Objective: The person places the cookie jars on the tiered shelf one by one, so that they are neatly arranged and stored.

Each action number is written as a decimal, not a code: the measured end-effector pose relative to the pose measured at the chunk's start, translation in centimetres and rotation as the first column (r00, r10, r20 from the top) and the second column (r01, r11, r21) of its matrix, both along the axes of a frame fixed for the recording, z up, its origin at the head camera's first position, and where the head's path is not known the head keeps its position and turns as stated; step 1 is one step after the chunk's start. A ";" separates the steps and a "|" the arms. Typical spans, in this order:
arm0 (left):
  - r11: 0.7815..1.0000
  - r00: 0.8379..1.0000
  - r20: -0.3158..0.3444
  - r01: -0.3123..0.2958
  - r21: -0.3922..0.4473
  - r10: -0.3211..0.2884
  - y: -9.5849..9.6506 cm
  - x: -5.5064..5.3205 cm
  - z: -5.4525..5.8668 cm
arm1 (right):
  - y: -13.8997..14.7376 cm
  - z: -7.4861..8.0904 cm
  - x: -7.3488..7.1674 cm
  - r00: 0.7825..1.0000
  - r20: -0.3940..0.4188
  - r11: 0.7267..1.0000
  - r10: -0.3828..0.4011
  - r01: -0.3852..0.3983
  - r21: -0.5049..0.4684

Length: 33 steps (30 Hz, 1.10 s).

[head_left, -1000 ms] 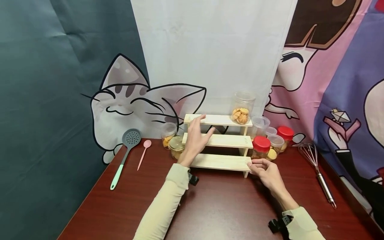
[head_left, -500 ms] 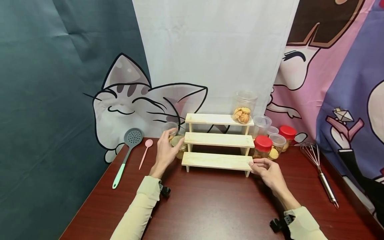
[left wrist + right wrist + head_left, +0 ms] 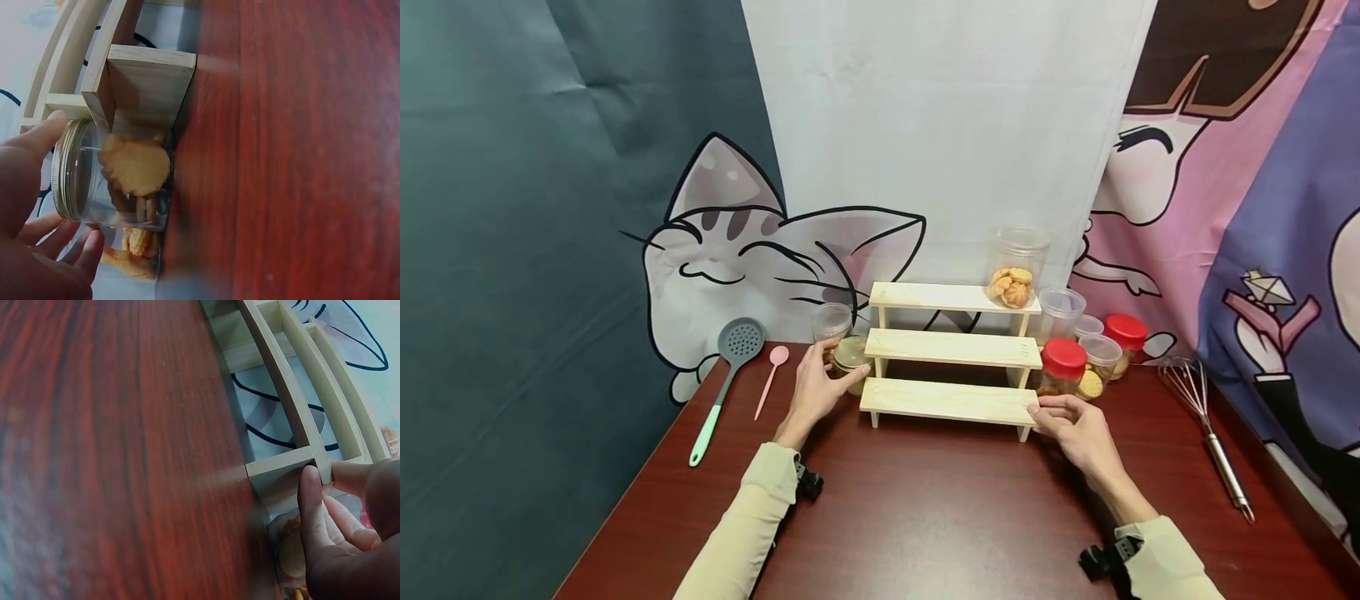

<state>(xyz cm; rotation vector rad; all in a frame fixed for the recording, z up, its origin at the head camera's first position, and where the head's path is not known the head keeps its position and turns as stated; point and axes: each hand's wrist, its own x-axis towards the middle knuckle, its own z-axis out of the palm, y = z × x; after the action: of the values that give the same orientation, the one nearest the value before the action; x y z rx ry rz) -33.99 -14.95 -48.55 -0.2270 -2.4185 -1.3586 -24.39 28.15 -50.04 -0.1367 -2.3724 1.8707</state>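
Observation:
A three-step wooden display shelf [image 3: 953,347] stands on the table. My right hand [image 3: 1078,435] pinches the right end of its lowest step; in the right wrist view the thumb [image 3: 310,500] lies against the board's underside. Left of the shelf is a gold-lidded glass jar [image 3: 119,175] holding cookies. My left hand [image 3: 817,385] is spread around this jar, thumb on the shelf side and fingers [image 3: 91,251] along the opposite side. Whether the thumb presses the lid cannot be told. Behind it stands a clear-lidded jar [image 3: 831,318] of cookies.
A clear jar [image 3: 1018,265] with cookies sits on the top step. At the shelf's right are red-lidded jars [image 3: 1064,360] and clear tubs [image 3: 1101,358]. A whisk [image 3: 1213,442] lies far right; a slotted skimmer [image 3: 730,375] and pink spoon [image 3: 772,375] lie left.
My left hand has moved left and down from in front of the shelf to the gold-lidded jar. The right hand keeps its pinch on the lowest step, and the shelf stays put.

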 end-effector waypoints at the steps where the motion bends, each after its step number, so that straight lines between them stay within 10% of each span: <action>1: 1.000 1.000 0.006 0.001 -0.004 -0.001 0.0 0.0 0.0 | 0.0 0.0 0.0 1.000 -0.001 1.000 0.000 0.000 0.001; 33: 0.993 0.995 0.084 -0.050 -0.109 0.059 -0.3 0.0 -0.5 | 0.0 0.1 0.1 1.000 0.002 1.000 0.008 -0.008 -0.011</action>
<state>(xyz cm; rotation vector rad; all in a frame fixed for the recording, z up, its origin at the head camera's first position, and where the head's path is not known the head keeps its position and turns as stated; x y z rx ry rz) -33.95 -15.24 -49.03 -0.1300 -2.5526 -1.2414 -24.27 28.16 -49.96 -0.1301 -2.3678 1.8883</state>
